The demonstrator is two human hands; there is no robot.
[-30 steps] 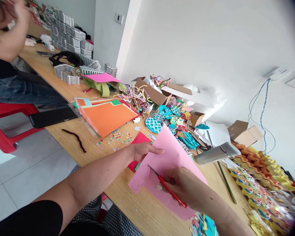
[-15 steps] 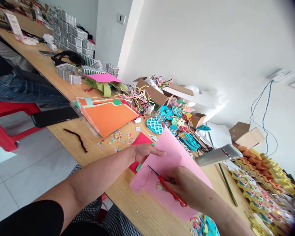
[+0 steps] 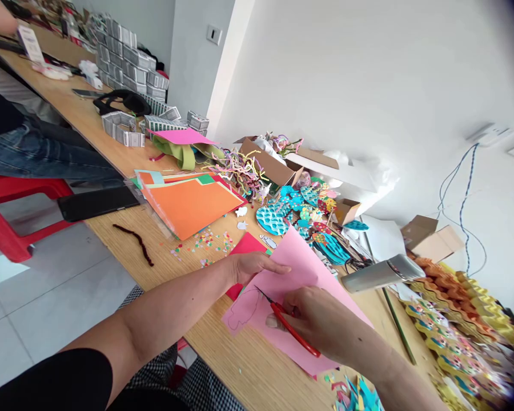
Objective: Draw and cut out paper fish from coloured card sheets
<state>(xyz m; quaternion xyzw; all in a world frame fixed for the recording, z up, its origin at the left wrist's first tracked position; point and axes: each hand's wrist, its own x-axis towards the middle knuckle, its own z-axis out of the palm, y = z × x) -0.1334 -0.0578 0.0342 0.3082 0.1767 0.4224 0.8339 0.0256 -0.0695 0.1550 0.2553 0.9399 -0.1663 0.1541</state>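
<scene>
A pink sheet of paper [image 3: 297,257] is held above the table, with a pencilled outline on its lower left corner. My left hand [image 3: 257,267] grips its left edge, thumb on top and the fingers hidden beneath. In my right hand [image 3: 306,314] is a pair of scissors [image 3: 293,331] with red handles. The blade tips lie over the paper at the top of the outline; I cannot tell whether they have cut into it. Under the paper, a red sheet [image 3: 251,245] rests on the table.
Orange paper [image 3: 197,202] tops a stack to the left, near a brown pipe cleaner [image 3: 133,242]. A silver flask [image 3: 381,273] stands beyond my right hand. Blue paper scraps [image 3: 360,394] lie at the near right. A co-worker's leg [image 3: 47,151] shows at the left.
My right hand and the scissors have shifted slightly left and down across the pink paper. The sheet's outlined corner has moved a little left. My left hand keeps its grip.
</scene>
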